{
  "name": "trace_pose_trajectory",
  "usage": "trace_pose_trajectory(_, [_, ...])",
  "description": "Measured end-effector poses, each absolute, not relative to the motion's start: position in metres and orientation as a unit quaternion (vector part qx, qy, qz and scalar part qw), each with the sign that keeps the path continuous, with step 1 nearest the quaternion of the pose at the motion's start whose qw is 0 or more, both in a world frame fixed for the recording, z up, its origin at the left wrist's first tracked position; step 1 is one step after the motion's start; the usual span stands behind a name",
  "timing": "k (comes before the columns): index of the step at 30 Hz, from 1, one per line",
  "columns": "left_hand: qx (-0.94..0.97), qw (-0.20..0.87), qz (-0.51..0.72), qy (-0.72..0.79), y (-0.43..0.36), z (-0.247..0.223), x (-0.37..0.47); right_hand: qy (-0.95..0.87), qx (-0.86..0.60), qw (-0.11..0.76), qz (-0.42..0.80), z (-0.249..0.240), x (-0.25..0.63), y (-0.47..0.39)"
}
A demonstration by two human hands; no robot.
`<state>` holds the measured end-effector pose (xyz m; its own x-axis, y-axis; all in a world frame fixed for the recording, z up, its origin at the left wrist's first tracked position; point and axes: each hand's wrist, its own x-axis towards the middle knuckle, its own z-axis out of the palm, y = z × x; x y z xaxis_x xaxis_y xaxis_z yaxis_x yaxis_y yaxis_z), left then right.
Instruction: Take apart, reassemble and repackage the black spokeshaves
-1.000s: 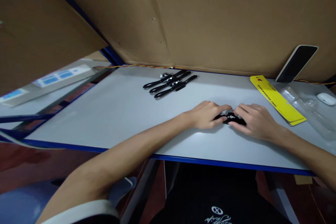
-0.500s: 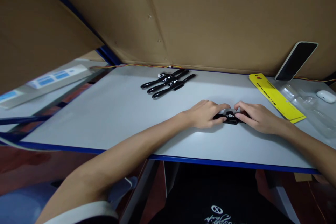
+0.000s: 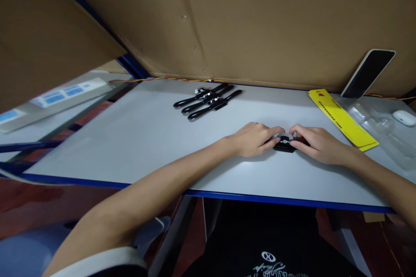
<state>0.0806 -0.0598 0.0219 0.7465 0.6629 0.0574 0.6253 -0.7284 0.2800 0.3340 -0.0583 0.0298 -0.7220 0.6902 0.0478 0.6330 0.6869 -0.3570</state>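
A black spokeshave [image 3: 284, 147] with a pale metal blade and a silver screw is on the right half of the table, between my hands. My left hand [image 3: 256, 139] grips its left side, thumb in front and fingers behind. From the other side my right hand [image 3: 316, 143] pinches it the same way, with the thumb close to the screw. Both handles are mostly hidden under my fingers. Further back lie three similar black spokeshaves [image 3: 208, 100], side by side at a slant.
Yellow cards [image 3: 344, 121] lie right of my hands, beside clear plastic packaging [image 3: 386, 132]. A phone [image 3: 368, 73] leans against the cardboard wall [image 3: 276, 26]. A white earbud case [image 3: 404, 118] sits at the far right. Blue edging [image 3: 260, 199] runs along the table's front.
The spokeshave has tilted slightly in my fingers, so its front face looks broader and its handles show less. My hands have stayed almost where they were.
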Motion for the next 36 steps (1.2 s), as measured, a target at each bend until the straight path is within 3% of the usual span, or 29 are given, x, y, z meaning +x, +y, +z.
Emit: trace_pose_trajectory(36, [0.925, 0.106, 0.098, 0.351, -0.0631, 0.0181, 0.0811, -0.927, -0.344, 0.087, 0.122, 0.0248, 0.3374, -0.0561])
